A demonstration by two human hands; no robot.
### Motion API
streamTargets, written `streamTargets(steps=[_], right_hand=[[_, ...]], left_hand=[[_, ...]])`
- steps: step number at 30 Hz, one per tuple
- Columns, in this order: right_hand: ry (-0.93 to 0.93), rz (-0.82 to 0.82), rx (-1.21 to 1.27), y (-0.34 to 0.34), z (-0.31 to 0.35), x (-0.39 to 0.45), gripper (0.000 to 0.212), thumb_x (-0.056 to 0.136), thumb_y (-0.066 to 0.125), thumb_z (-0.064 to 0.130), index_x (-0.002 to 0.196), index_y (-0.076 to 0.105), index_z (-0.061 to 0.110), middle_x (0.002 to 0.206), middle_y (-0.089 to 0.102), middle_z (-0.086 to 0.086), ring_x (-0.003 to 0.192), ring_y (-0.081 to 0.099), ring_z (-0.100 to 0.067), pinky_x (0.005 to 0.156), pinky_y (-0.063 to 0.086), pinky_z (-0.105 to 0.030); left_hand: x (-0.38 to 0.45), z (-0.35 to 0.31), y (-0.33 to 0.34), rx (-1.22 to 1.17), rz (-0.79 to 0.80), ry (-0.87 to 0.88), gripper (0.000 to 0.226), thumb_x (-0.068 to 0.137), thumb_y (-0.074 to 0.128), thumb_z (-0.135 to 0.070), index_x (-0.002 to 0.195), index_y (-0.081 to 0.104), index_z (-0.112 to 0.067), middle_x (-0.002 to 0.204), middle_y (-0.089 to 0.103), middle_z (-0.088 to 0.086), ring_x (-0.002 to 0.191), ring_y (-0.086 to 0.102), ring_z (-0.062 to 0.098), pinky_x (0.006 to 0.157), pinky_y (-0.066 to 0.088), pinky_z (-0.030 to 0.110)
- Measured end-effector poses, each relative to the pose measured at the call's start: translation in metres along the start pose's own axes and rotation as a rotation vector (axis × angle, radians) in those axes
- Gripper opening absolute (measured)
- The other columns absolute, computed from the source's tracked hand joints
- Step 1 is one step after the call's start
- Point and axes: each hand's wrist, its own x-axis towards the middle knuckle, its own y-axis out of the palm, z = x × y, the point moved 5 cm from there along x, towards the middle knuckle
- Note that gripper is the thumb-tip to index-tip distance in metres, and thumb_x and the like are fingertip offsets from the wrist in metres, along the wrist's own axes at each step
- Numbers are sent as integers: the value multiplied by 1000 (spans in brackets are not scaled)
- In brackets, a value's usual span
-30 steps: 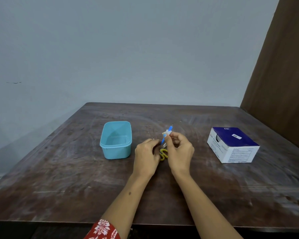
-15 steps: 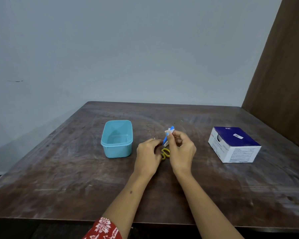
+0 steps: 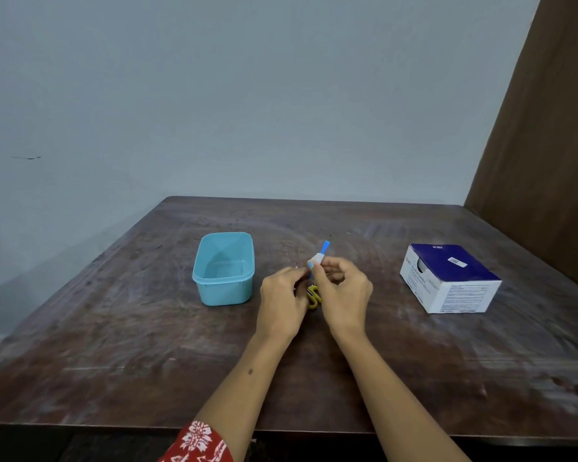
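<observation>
- Little has moved since half a second ago: both hands sit a touch farther from the near table edge, and the blue tip of the blue-and-white capped piece [image 3: 319,258] has shifted slightly toward the left hand [image 3: 282,295].
- Blue-and-white capped piece: above the table [image 3: 114,345] at mid-width, tilted, blue end up and away.
- Right hand [image 3: 342,291]: thumb and fingers pinch the piece at its white collar, a narrow grip.
- Left hand: fingers curled in close to the lower end of the piece. Cannot tell whether they grip it.
- Yellow object [image 3: 313,296]: low between the two hands, mostly hidden and not identifiable.
- Judgement: the step looks like pulling or twisting the piece apart. Best done with the right pinch steady, a firm left hold on the lower end, and a pull straight along the axis.
- Unchanged from the earlier frame: teal plastic tub [image 3: 222,291] left of the hands, blue-and-white carton [image 3: 447,278] well to the right.
</observation>
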Motion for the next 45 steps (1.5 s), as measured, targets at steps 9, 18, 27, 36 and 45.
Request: streamTargets(steps=[9, 18, 27, 36, 45], right_hand=[[-40, -80, 39, -6, 5, 0, 11, 81, 72, 22, 78, 65, 31, 76, 69, 5, 64, 62, -6, 63, 50, -19], [-55, -128, 69, -10, 7, -1, 20, 82, 70, 22, 77, 62, 40, 77, 70, 2, 66, 64, -6, 63, 49, -15], [20, -43, 54, -4, 2, 0, 8, 78, 74, 21, 77, 67, 26, 74, 70, 1, 65, 67, -15, 65, 56, -33], [-2, -222, 145, -17, 10, 2, 13, 83, 70, 20, 79, 65, 32, 76, 69, -1, 65, 64, -7, 62, 51, -18], [51, -423, 161, -31, 1, 5, 11, 86, 65, 27, 92, 69, 19, 83, 70, -4, 70, 64, -12, 66, 52, -25]], left_hand=[[-1, -2, 1, 23, 12, 14, 25, 79, 60, 4, 97, 72, -7, 78, 67, 10, 70, 60, 17, 66, 46, 25], [-1, -2, 2, 35, 17, 21, 25, 79, 61, 3, 97, 72, -9, 80, 68, 8, 71, 60, 16, 66, 44, 21], [0, -3, 0, 40, -3, 17, 23, 80, 61, 2, 99, 72, -7, 81, 69, 9, 72, 61, 17, 66, 43, 18], [-1, -3, 4, 56, 20, 52, 25, 81, 60, 1, 102, 71, -8, 87, 70, 9, 78, 64, 19, 73, 51, 31], [-2, -3, 4, 71, -18, 67, 21, 82, 63, -1, 100, 72, -8, 85, 69, 8, 73, 62, 16, 67, 43, 17]])
